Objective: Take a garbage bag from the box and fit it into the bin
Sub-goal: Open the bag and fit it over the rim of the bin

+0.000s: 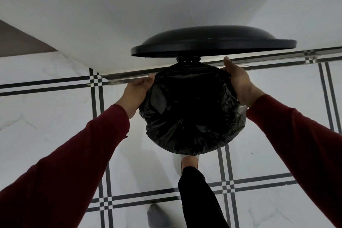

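Garbage bag point(190, 109) is draped over the bin's mouth, lid point(212, 42) raised. Left hand point(137, 91) and right hand point(238, 83) each grip the bag's edge; the overhang is best pulled down evenly.

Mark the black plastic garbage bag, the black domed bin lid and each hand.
black plastic garbage bag point(192, 116): head view, crinkled middle.
black domed bin lid point(212, 42): head view, top of dome.
left hand point(137, 91): head view, back of hand.
right hand point(238, 81): head view, back of hand.
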The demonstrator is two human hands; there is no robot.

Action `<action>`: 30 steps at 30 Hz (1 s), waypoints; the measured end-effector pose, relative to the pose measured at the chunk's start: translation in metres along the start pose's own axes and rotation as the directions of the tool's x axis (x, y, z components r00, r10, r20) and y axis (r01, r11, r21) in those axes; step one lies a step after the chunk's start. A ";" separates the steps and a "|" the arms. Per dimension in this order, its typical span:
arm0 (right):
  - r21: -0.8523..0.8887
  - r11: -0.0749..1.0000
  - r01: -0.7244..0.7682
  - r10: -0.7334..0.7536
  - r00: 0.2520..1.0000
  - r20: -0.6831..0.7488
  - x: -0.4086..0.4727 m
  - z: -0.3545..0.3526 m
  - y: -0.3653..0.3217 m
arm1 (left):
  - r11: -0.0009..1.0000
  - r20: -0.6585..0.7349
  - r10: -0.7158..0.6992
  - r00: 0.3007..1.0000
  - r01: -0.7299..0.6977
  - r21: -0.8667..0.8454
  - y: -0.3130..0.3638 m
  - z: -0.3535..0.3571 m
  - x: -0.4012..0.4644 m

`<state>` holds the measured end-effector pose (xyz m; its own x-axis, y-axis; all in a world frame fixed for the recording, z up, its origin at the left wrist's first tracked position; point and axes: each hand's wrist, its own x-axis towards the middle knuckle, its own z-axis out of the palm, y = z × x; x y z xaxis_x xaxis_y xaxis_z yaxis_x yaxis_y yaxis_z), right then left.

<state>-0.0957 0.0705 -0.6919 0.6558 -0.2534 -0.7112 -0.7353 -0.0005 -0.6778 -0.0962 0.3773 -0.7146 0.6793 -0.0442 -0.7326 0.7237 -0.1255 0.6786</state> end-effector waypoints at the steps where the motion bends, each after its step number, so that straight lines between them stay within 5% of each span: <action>1: 0.091 0.996 -0.020 0.021 1.000 -0.008 -0.002 -0.001 0.003 | 0.999 0.006 -0.036 0.999 0.036 -0.014 -0.001 0.001 0.000; 14: 0.107 0.994 0.028 -0.027 1.000 -0.011 -0.009 -0.027 0.025 | 0.997 -0.213 -0.028 0.977 0.013 -0.073 -0.018 0.009 -0.008; 17: -0.140 0.986 0.095 -0.110 0.989 -0.102 -0.013 -0.028 0.025 | 0.996 -0.268 0.092 0.959 -0.088 0.026 -0.025 0.006 -0.016; 20: -0.502 0.858 0.106 -0.234 0.952 -0.199 -0.014 -0.030 0.027 | 0.970 -0.213 0.203 0.956 -0.167 0.176 -0.030 -0.001 -0.026; 22: -0.481 0.873 0.085 -0.219 0.948 -0.230 -0.016 -0.030 0.029 | 0.951 -0.178 0.241 0.954 -0.196 0.238 -0.028 -0.006 -0.030; 25: -0.221 0.974 0.058 -0.108 0.969 -0.223 -0.018 -0.034 0.031 | 0.982 -0.105 0.147 0.984 -0.132 0.137 -0.023 -0.015 -0.034; 27: -0.061 0.998 0.026 -0.032 0.993 -0.110 -0.022 -0.041 0.031 | 0.998 -0.056 0.057 0.997 -0.055 0.035 -0.022 -0.016 -0.040; 30: -0.041 0.999 0.024 -0.022 0.998 0.061 -0.029 -0.053 0.039 | 0.999 -0.074 0.041 0.996 -0.039 0.035 -0.027 -0.012 -0.053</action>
<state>-0.1524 0.0261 -0.6878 0.6810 -0.1937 -0.7062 -0.7254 -0.0462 -0.6868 -0.1506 0.3950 -0.6937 0.7157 0.0244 -0.6980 0.6921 -0.1584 0.7042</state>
